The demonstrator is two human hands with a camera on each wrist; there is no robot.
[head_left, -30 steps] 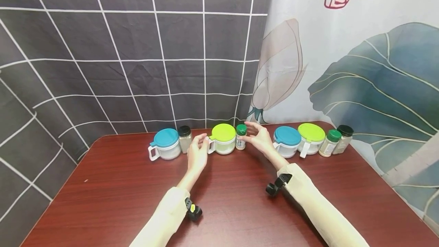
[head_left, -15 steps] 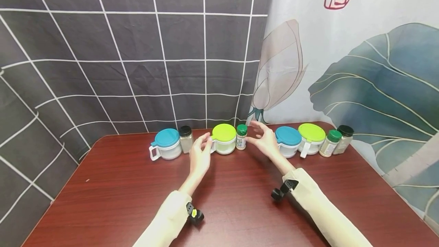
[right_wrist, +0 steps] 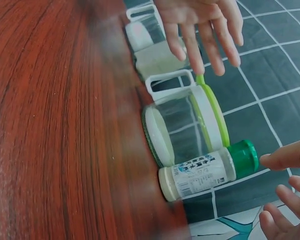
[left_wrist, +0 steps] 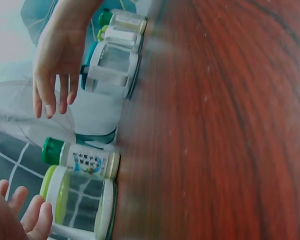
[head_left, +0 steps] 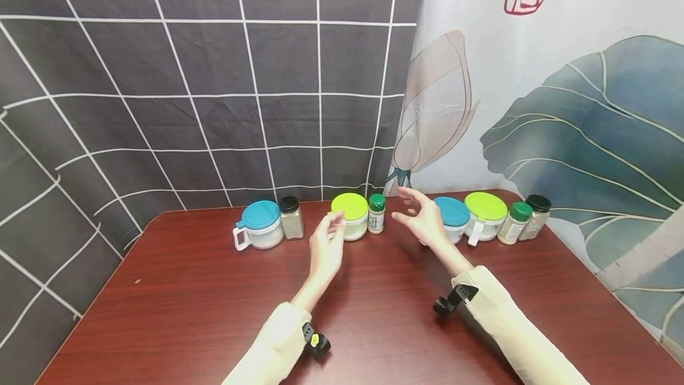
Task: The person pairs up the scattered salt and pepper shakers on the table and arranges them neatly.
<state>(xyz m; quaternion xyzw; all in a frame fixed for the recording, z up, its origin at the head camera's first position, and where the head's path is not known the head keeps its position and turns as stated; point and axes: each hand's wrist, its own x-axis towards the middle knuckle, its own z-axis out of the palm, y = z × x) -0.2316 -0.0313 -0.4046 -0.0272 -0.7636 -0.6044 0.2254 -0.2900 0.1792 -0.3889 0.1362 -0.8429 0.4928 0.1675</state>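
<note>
My left hand (head_left: 326,249) is held beside a glass jar with a lime-green lid (head_left: 350,207), its relaxed fingers overlapping the jar's handle side in the head view. Just right of that jar stands a small seasoning bottle (head_left: 376,221) with a green cap and a printed label, upright. My right hand (head_left: 426,221) hovers to the bottle's right, thumb and fingers spread apart, nothing between them. In the right wrist view its thumb (right_wrist: 285,155) points at the green cap. Behind this hand, a blue-lidded jar (head_left: 453,212) is partly covered.
Left along the back edge stand another blue-lidded jar (head_left: 260,216) with a white handle and a black-capped bottle (head_left: 291,223). At the right are a second lime-lidded jar (head_left: 485,207), a green-capped bottle (head_left: 515,227) and a black-capped bottle (head_left: 536,218). All rest on a reddish wooden table (head_left: 203,308).
My right hand has drawn away rightward from the green-capped bottle. My left hand has shifted right and slightly nearer me, uncovering the black-capped bottle. The jars and bottles stay in place.
</note>
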